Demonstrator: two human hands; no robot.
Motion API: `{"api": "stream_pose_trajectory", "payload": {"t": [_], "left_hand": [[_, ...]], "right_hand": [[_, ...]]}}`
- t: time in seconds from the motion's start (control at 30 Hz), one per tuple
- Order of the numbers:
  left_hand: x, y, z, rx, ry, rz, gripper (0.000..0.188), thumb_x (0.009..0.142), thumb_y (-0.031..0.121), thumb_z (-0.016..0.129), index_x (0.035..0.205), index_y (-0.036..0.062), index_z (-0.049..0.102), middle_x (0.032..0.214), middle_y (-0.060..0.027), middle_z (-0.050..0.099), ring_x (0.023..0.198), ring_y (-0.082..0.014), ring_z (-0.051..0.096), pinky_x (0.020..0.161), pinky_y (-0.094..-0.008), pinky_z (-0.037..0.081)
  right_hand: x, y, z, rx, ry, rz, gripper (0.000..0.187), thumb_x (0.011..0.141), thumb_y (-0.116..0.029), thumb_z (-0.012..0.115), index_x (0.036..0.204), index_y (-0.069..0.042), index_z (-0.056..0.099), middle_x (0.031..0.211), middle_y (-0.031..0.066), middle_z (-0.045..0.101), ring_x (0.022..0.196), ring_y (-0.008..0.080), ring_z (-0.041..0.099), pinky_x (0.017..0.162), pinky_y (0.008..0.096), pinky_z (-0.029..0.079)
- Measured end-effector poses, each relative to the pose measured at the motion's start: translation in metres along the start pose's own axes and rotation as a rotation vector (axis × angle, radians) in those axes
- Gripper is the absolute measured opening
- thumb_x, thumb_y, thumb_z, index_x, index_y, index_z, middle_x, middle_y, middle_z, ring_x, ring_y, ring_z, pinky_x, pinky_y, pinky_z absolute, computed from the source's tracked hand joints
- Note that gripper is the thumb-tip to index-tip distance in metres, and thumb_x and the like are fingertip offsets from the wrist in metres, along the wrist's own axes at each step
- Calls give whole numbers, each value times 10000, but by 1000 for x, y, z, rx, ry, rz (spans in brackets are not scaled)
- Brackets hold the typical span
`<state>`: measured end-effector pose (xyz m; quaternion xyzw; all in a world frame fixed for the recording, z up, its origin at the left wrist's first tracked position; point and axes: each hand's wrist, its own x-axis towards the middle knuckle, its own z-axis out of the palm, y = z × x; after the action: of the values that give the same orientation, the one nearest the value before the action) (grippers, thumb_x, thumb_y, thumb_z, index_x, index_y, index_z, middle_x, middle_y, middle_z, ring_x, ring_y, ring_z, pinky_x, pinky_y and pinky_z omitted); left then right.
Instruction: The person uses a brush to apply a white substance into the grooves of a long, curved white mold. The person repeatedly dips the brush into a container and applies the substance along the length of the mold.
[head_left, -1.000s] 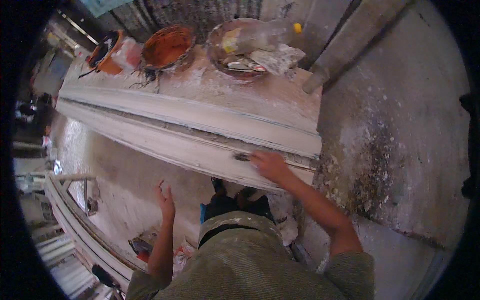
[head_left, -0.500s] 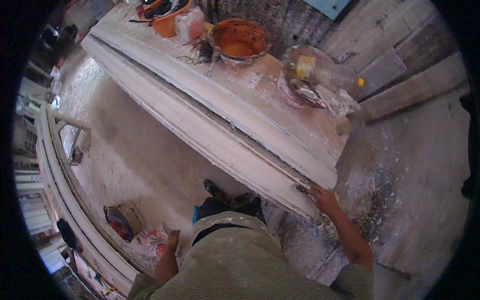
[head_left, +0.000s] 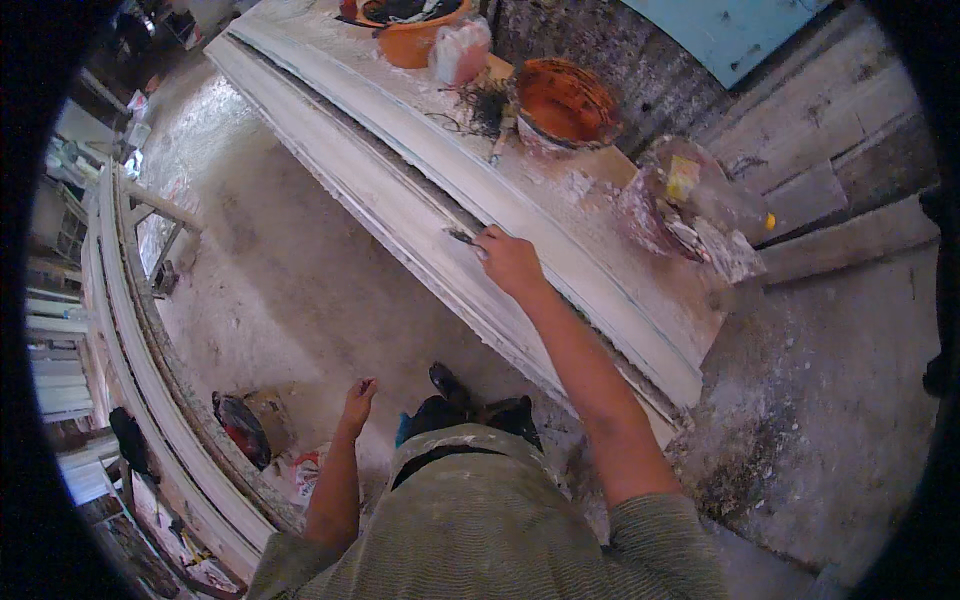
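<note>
A worker's right hand [head_left: 510, 262] closes around a small dark tool [head_left: 462, 237], apparently a scraper, its tip pressed to a long white moulding [head_left: 400, 215] lying on a dusty bench [head_left: 600, 250]. The left hand [head_left: 357, 400] hangs free over the floor [head_left: 290, 290], fingers loosely curled, holding nothing. On the bench beyond the moulding stand an orange bowl [head_left: 565, 100], an orange basin [head_left: 410, 40], a white jug [head_left: 460, 50] and a plaster-crusted bowl [head_left: 690, 205]. Another long moulding [head_left: 140, 360] curves along the floor at left.
</note>
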<state>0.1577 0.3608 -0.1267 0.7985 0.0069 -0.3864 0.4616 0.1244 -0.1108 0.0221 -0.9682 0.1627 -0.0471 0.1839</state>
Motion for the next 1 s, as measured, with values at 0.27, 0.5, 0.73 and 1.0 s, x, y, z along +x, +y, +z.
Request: {"api": "stream_pose_trajectory", "payload": {"t": [0.27,0.5,0.73,1.0], "left_hand": [[-35,-74,-58,-216,190,-212,310,985,343,636,1149,80,654,1015,-28,686,854,-111,586,721,-273,453],[-32,-73,-49,-277,189,-317,326,970,373,642,1159,108,650,1093,-22,696,949,-143,633,758,-304,482],[17,9,-33,25,66,-62,346,982,320,637,1182,38,657,1021,-75,690,945,-174,634,825,-325,491],[18,22,-40,-55,190,-311,392,975,359,652,1166,17,657,1005,-79,700,891,-166,627,804,-305,490]], "right_hand": [[-154,62,-51,-23,-73,41,221,934,-297,693,1097,-151,723,1113,34,698,861,254,712,684,389,584],[-9,26,-12,44,-3,-146,201,955,-295,648,1083,-154,712,1085,51,693,879,302,699,718,445,576],[167,-59,15,100,4,-107,242,908,-168,637,1138,-123,695,1175,79,650,961,305,681,751,439,574],[-36,-22,-21,138,-109,-96,568,755,-60,702,1300,-213,652,1239,101,590,1074,308,648,821,431,578]]}}
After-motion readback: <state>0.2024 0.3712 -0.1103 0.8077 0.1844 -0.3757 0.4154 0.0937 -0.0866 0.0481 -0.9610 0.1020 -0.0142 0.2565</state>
